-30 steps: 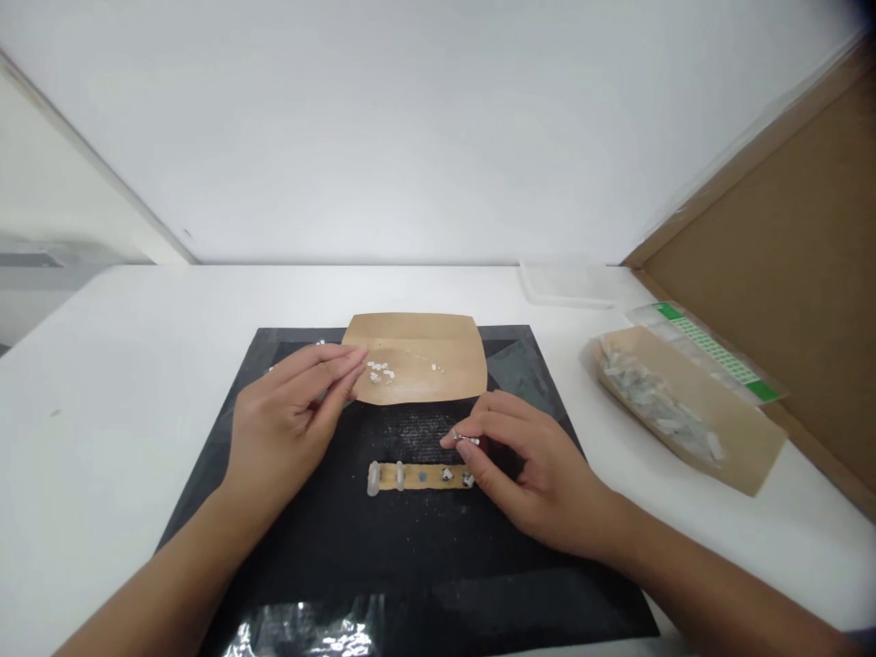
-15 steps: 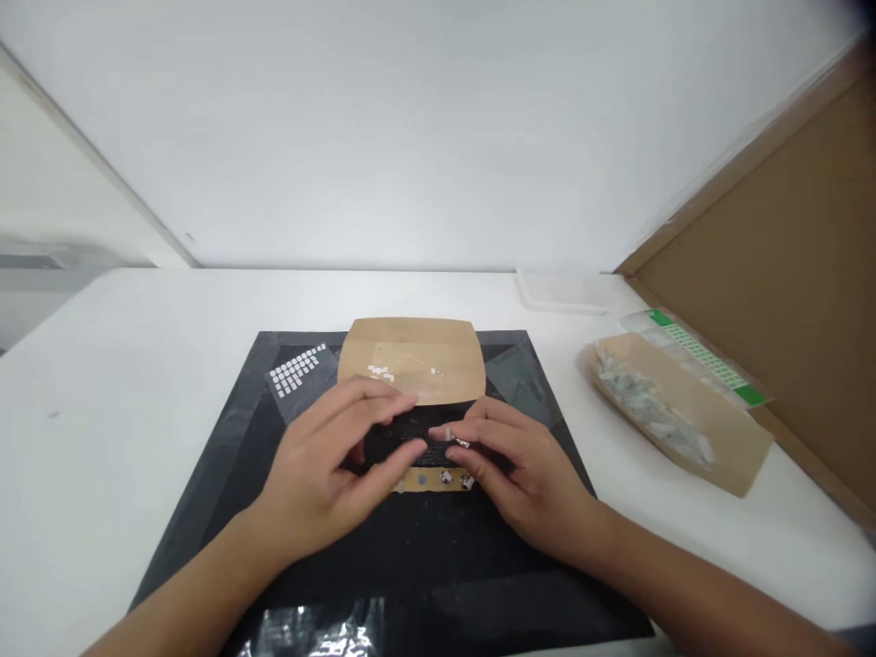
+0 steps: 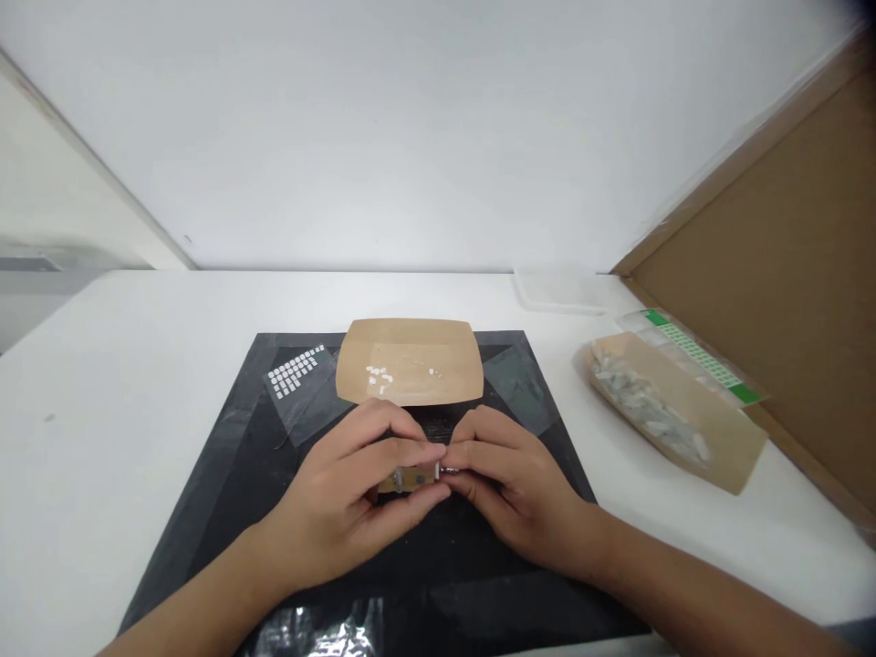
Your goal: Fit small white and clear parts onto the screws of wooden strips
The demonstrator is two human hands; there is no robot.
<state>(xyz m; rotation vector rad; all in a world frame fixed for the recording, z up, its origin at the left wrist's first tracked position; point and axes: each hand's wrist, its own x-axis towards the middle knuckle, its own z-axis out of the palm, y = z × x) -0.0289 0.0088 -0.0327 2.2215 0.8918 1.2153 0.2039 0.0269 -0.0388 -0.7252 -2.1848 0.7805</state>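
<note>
Over a tan strip (image 3: 409,478) on the black mat (image 3: 438,557), both hands meet fingertip to fingertip. My right hand (image 3: 510,474) pinches a small shiny metal piece (image 3: 450,470). At its left end is a small white piece (image 3: 436,471), between the thumb and index fingertips of my left hand (image 3: 373,484). The left fingertips are curved round the white piece, and their exact contact is too small to tell. Small pieces sit on the strip, which my fingers partly cover.
Behind my hands lies a tan tray (image 3: 411,360) with small white bits. A clear sheet of white stickers (image 3: 296,372) is left of it, a dark clear sheet (image 3: 521,388) right. Farther right are a tray of small bags (image 3: 643,406), a green-and-white sheet (image 3: 704,356) and a clear tray (image 3: 557,292).
My left fingers have closed in from an open spread to meet the right ones. My right hand has lowered slightly with the metal piece, toward the tan strip.
</note>
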